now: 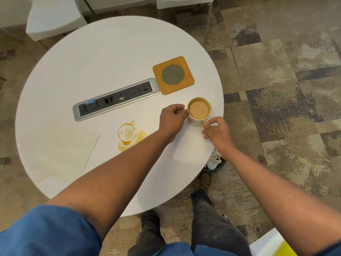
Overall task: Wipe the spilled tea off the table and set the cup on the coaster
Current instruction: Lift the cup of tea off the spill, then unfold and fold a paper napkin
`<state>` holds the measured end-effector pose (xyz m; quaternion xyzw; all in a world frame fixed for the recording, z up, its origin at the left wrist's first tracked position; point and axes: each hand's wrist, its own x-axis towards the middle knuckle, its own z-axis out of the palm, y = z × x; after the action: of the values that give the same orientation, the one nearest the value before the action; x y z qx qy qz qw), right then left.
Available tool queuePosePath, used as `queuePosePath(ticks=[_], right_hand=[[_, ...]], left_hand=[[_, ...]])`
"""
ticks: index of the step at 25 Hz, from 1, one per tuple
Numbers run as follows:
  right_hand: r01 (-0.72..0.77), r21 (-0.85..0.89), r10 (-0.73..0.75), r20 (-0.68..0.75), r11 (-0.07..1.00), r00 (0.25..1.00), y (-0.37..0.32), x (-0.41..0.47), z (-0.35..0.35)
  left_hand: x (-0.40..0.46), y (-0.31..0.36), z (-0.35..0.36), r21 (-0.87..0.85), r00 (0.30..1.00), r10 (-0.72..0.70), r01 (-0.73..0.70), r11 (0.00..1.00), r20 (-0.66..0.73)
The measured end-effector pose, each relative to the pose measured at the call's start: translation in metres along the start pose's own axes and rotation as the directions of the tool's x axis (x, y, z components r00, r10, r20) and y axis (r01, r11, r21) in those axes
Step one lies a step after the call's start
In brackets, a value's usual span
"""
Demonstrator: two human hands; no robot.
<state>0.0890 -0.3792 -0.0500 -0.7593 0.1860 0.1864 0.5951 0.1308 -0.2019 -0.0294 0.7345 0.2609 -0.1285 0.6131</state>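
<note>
Both hands [172, 120] [217, 132] at cup [199, 111], near table [110, 52] edge

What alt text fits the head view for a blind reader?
Both hands, left hand and right hand, grip a cup of milky tea on a round white table. A tea spill lies left; the coaster sits empty behind.

tan coaster [173, 75], white table [103, 58]
</note>
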Motion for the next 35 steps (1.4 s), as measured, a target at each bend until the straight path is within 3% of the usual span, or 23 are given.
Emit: queuePosePath(ticks=[3,5,10,14,19,24,28,35], right_hand=[[0.144,-0.26,-0.197,-0.189,0.955,0.962,0.0,-0.015,0.0],[0.229,-0.409,-0.327,-0.189,0.884,0.926,-0.002,-0.025,0.006],[0.351,-0.551,-0.372,0.078,0.757,0.925,-0.017,-0.041,0.058],[0.499,-0.567,-0.395,0.305,0.655,0.866,-0.028,-0.048,0.127],[0.672,-0.488,-0.36,0.588,0.557,0.724,-0.031,-0.06,0.223],[0.821,-0.472,-0.196,0.815,0.322,0.545,-0.036,-0.072,0.307],[0.849,-0.495,-0.102,0.85,0.184,0.518,-0.039,-0.073,0.355],[0.85,-0.515,-0.095,0.846,0.11,0.525,-0.032,-0.063,0.377]], left_hand=[[-0.007,-0.007,-0.009,0.025,0.999,0.028,-0.027,0.999,-0.019],[-0.014,-0.014,-0.024,0.084,0.997,0.06,-0.057,0.995,-0.039],[-0.037,-0.043,-0.097,0.188,0.988,0.075,-0.049,0.981,-0.134],[-0.057,-0.084,-0.178,0.268,0.966,0.049,0.022,0.963,-0.256],[-0.076,-0.149,-0.275,0.438,0.927,0.064,0.113,0.892,-0.37],[-0.087,-0.189,-0.335,0.604,0.939,0.01,0.213,0.768,-0.344],[-0.091,-0.209,-0.355,0.623,0.957,0.024,0.169,0.763,-0.288],[-0.082,-0.219,-0.366,0.623,0.942,0.141,0.084,0.777,-0.304]])
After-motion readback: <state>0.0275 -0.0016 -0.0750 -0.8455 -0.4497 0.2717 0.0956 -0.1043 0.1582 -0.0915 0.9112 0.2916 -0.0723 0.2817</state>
